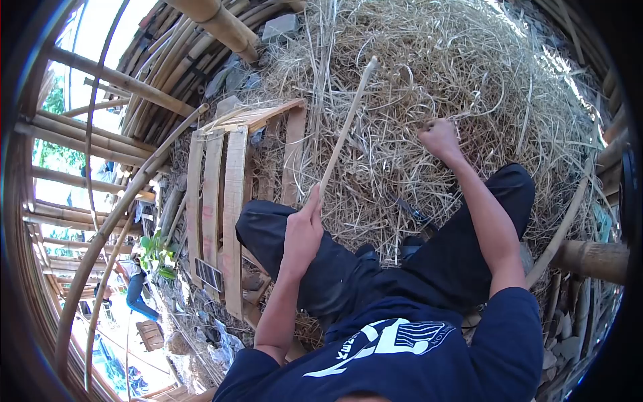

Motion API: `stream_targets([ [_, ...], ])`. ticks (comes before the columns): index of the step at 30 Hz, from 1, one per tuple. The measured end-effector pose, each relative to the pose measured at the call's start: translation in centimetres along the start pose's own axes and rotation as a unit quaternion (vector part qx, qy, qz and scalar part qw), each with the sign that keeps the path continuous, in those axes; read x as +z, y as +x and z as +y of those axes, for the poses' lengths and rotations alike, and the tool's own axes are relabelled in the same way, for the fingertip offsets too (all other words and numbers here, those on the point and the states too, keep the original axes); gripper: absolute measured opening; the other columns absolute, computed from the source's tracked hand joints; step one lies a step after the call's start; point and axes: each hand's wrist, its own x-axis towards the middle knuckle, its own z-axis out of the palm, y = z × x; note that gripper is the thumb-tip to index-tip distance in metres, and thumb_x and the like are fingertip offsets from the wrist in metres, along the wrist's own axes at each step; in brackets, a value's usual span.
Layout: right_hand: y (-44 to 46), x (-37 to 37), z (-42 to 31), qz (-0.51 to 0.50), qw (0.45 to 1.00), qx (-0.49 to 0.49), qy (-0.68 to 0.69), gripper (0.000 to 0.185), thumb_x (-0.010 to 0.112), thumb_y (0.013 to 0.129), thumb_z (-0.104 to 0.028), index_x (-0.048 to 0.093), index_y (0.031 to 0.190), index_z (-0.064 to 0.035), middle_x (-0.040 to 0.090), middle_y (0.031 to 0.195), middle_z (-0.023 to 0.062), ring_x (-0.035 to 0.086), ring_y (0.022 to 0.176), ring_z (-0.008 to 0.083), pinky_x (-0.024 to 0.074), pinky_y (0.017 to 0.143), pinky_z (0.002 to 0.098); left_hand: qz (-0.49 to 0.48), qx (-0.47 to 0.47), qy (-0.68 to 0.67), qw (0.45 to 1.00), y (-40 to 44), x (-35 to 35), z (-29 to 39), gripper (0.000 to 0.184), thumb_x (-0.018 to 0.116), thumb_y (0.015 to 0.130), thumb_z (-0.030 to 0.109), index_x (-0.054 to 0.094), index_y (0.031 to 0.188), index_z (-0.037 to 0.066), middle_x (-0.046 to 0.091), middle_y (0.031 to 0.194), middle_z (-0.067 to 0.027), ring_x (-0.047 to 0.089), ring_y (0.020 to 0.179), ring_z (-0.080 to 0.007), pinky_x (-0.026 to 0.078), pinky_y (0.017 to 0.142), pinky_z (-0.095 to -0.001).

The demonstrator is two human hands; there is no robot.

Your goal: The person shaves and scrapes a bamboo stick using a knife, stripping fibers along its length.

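The person's left hand (305, 234) is closed round the near end of a pale stick (348, 127), which slants away to the far side, above the straw (395, 167). The right hand (440, 139) hangs over the straw, farther off and to the right, fingers curled — whether they pinch anything, one cannot tell. A slatted wooden crate (213, 201) stands left of the left hand — beside the person's knee (261, 224).

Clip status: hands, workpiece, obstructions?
Left hand gripping pale strip. Right hand closed, contents unclear. Strip's far end free. Slatted crate beside left knee, clear of strip.
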Motion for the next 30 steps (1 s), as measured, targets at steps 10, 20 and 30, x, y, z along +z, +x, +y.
stream_targets([
  [10, -8.0, 2.7, -7.5, -0.197, 0.91, -0.024, 0.365, 0.039, 0.073, 0.084, -0.039, 0.068, 0.082, -0.0006, 0.05, 0.053, -0.0027, 0.044, 0.043, 0.0065, 0.032, 0.041, 0.0247, -0.086, -0.002, -0.065, 0.994, 2.6, 3.1, 1.7, 0.04, 0.052, 0.098, 0.008, 0.048, 0.138, 0.005, 0.045, 0.068, -0.0015, 0.038, 0.06, -0.0061, 0.037, 0.053, -0.0237],
  [20, -7.5, 1.1, -7.6, -0.199, 0.817, 0.002, 0.541, 0.024, 0.07, 0.089, -0.022, 0.062, 0.076, -0.0031, 0.045, 0.051, -0.005, 0.038, 0.038, 0.0046, 0.0272, 0.036, 0.0238, -0.236, -0.126, -0.307, 0.913, 3.4, 2.5, 3.7, 0.048, 0.05, 0.101, 0.021, 0.038, 0.146, 0.009, 0.057, 0.075, -0.0026, 0.05, 0.054, -0.0065, 0.042, 0.049, -0.021],
  [30, -7.2, -0.1, -7.2, -0.182, 0.84, -0.015, 0.511, 0.034, 0.07, 0.089, -0.029, 0.055, 0.073, -0.0044, 0.042, 0.049, -0.0042, 0.039, 0.037, 0.0056, 0.0294, 0.036, 0.0229, -0.311, -0.151, -0.367, 0.864, 0.1, 1.9, 0.8, 0.034, 0.046, 0.103, 0.025, 0.052, 0.129, 0.003, 0.049, 0.062, 0.003, 0.039, 0.041, -0.001, 0.03, 0.038, -0.0171],
])
